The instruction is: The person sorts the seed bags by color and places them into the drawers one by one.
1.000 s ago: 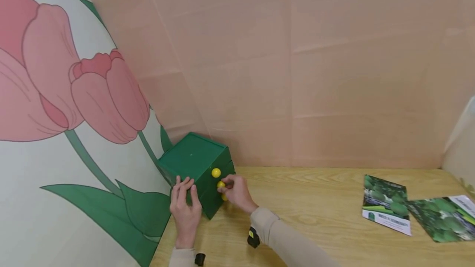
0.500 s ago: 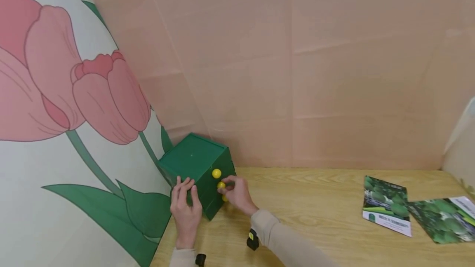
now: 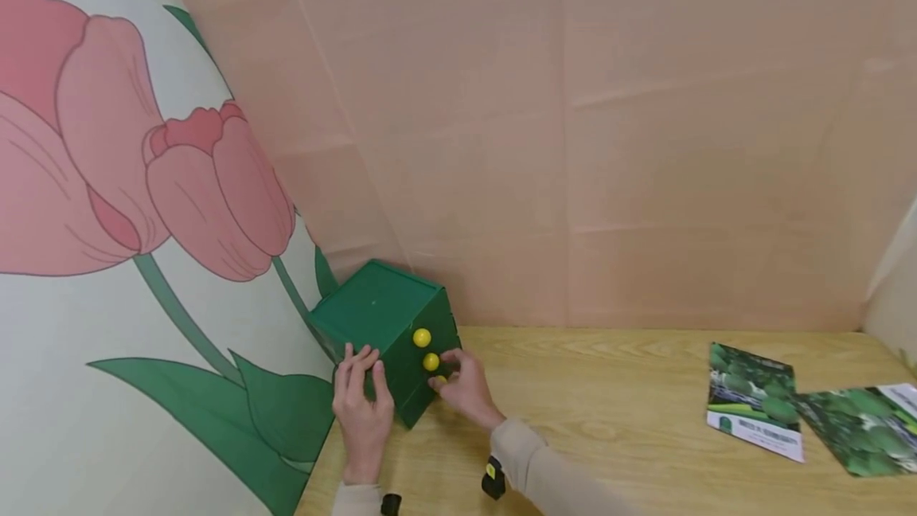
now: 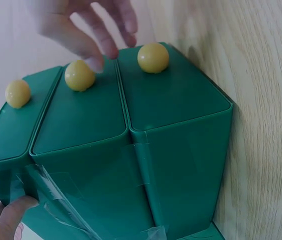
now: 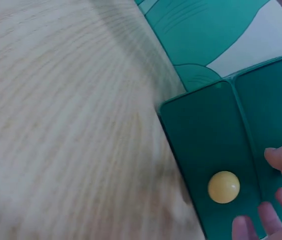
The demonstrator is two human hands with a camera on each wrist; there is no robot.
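Observation:
A small green drawer box (image 3: 376, 301) stands on the table, with three drawers and a round yellow knob on each. Against its near side and top edge rests my left hand (image 3: 363, 404), fingers fairly straight; its thumb touches the side in the left wrist view. My right hand (image 3: 469, 392) is at the drawer fronts, thumb and fingers parted. In the left wrist view, the right hand's thumb overlaps the middle knob (image 4: 80, 75), while the bottom knob (image 4: 153, 57) sits beyond the fingertips. The top knob (image 3: 422, 338) is untouched. All drawers look closed.
Clear tape (image 4: 56, 187) runs along the box's side. A wall with painted tulips (image 3: 208, 189) rises at the left, and a pinkish sheet (image 3: 573, 142) hangs behind. Two green printed leaflets (image 3: 755, 400) lie at the right of the wooden table (image 3: 609, 404).
The right hand's fingers have come off the middle knob and shifted down toward the bottom one. My left hand stays on the box. The view has shifted slightly.

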